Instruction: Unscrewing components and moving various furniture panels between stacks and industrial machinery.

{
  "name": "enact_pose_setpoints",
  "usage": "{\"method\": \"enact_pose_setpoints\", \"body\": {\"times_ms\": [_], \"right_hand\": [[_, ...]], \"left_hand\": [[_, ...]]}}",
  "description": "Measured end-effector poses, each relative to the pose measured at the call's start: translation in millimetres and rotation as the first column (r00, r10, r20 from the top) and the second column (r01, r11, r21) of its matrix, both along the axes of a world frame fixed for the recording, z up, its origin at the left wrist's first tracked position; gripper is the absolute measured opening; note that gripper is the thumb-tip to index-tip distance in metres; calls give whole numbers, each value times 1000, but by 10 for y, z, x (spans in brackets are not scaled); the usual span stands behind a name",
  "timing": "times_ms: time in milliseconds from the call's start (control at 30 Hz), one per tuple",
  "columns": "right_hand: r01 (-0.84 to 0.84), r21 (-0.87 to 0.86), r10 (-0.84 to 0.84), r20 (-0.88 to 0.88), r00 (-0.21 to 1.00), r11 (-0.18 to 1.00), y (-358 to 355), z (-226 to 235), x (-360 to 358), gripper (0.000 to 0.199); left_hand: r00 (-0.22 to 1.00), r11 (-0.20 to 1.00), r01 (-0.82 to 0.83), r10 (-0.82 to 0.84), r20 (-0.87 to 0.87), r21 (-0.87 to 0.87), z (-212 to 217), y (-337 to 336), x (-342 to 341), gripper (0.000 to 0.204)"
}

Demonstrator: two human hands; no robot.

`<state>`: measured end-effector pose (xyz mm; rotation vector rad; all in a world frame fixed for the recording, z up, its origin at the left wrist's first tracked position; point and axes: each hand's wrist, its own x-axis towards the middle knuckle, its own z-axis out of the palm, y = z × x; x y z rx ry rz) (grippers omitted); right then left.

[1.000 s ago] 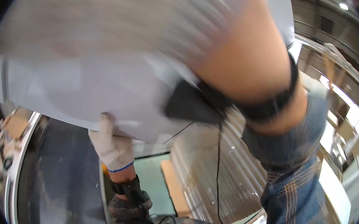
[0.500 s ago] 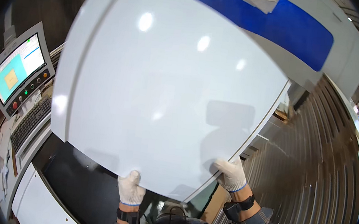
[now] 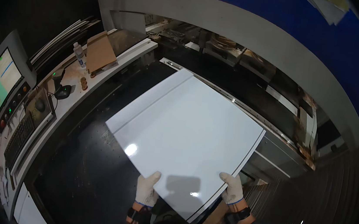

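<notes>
A glossy white panel (image 3: pixel 199 136) with a groove along its left side and another along its right edge is held in front of me. My left hand (image 3: pixel 147 188), in a white knit glove, grips the near edge with its thumb on top. On the right edge, close to the near corner, my gloved right hand (image 3: pixel 232 188) is closed with the thumb on the face; its other fingers are hidden beneath. Under the panel lies a black machine table (image 3: pixel 82 163); I cannot tell whether the panel's far part touches it.
A large machine with a blue and grey hood (image 3: pixel 250 19) spans the far side, with a metal rail (image 3: pixel 233 99) before it. At left stand a control monitor (image 3: pixel 1 84), a keyboard (image 3: pixel 20 139), a bottle (image 3: pixel 79 54) and a brown board (image 3: pixel 101 53). Stacked panels (image 3: pixel 309 204) fill the right.
The panel has come down from a raised position to lie lower and flatter over the black table, uncovering the machine's opening and the left ledge. Both hands have kept their grip.
</notes>
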<state>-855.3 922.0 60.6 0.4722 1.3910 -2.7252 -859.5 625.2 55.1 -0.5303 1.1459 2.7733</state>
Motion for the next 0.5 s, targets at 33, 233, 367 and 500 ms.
{"method": "enact_pose_setpoints", "body": {"times_ms": [33,233,367,500], "right_hand": [[9,-8,-9,-30,1000,1000,92,-44,-216,48],[35,-48,-38,-55,998,998,387,-413,-1736,41],[23,-77,-26,-39,999,997,450,-627,-2789,36],[-82,-86,79,-38,996,993,481,-819,-3689,36]], "left_hand": [[999,999,35,-35,24,16,-44,63,-214,62],[997,997,-77,77,22,26,-276,143,-947,44],[960,972,-219,230,160,-82,-411,30,-834,33],[932,941,-299,324,165,-161,-436,10,-654,23]]}}
